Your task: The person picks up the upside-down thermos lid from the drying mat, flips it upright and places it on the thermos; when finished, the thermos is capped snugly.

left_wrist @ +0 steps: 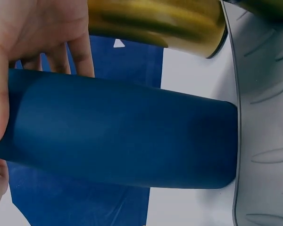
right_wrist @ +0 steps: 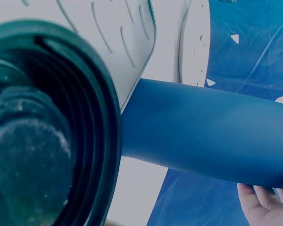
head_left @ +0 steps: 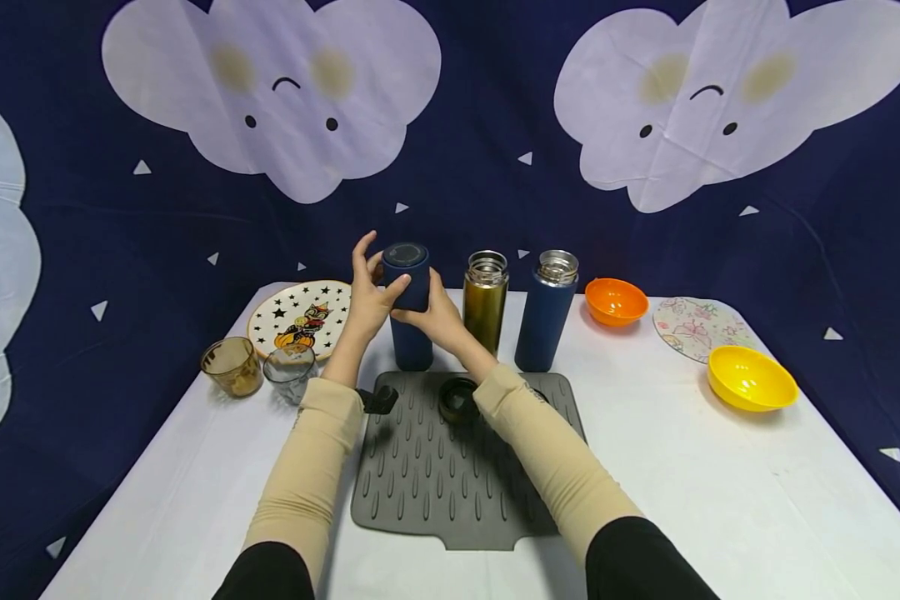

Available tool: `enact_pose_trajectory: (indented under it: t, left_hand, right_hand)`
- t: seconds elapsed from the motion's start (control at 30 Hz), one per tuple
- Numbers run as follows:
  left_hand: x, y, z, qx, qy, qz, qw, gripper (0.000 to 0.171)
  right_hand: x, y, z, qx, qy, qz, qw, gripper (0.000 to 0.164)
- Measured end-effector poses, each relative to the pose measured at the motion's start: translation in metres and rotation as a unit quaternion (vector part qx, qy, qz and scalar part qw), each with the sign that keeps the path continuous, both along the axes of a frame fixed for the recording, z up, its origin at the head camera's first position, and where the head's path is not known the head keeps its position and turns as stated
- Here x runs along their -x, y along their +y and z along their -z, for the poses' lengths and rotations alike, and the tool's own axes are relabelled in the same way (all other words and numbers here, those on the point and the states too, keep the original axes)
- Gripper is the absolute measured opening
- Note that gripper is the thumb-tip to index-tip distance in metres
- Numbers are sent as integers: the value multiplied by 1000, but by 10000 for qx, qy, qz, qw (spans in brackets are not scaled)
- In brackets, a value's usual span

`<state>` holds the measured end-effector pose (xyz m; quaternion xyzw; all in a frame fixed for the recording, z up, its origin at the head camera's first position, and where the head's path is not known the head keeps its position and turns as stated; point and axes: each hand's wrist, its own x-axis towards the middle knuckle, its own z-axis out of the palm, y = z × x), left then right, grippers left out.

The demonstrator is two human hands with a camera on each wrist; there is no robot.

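A dark blue thermos bottle (head_left: 411, 333) with its lid (head_left: 406, 255) on stands upright behind the grey mat. My left hand (head_left: 367, 302) holds it near the top from the left, index finger raised. From the right, my right hand (head_left: 441, 320) grips the upper part, thumb across the front and fingers behind. In the left wrist view the bottle body (left_wrist: 122, 132) fills the middle. A lidless gold bottle (head_left: 484, 308) and a lidless blue bottle (head_left: 546, 321) stand to the right. A dark round lid (head_left: 457, 402) lies on the mat, large in the right wrist view.
The grey ridged mat (head_left: 435, 492) lies in front; another dark piece is partly hidden by my right forearm. Left are two glass cups (head_left: 232, 367) and a star-patterned plate (head_left: 300, 317). Right are an orange bowl (head_left: 615, 302), a floral plate (head_left: 693, 327) and a yellow bowl (head_left: 752, 379).
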<state>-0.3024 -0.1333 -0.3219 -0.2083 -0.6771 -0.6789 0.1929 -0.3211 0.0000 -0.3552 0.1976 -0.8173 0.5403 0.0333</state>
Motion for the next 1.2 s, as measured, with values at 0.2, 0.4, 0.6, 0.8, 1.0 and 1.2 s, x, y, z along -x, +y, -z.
enact_pose_trajectory:
  t: [0.2, 0.4, 0.6, 0.8, 1.0, 1.2]
  left_hand:
    - [1, -2, 2, -56, -118, 170, 9998, 75]
    - [-1, 0, 1, 164, -55, -104, 9998, 64]
    - [-2, 3, 1, 319, -24, -331, 9989, 55]
    - [-1, 3, 1, 335, 111, -302, 9989, 55]
    - [-1, 0, 0, 306, 13, -187, 9994, 58]
    - [-6, -11, 15, 339, -579, 127, 9977, 72]
  right_hand:
    - [0, 1, 2, -33, -15, -9, 10000, 90]
    - [1, 3, 1, -95, -253, 104, 9996, 92]
    - [-5, 10, -1, -282, -558, 52, 9980, 98]
    - [-29, 32, -6, -283, -785, -301, 9961, 89]
    - [-55, 75, -10, -305, -662, -612, 9955, 76]
    - [-74, 127, -5, -528, -477, -392, 9967, 66]
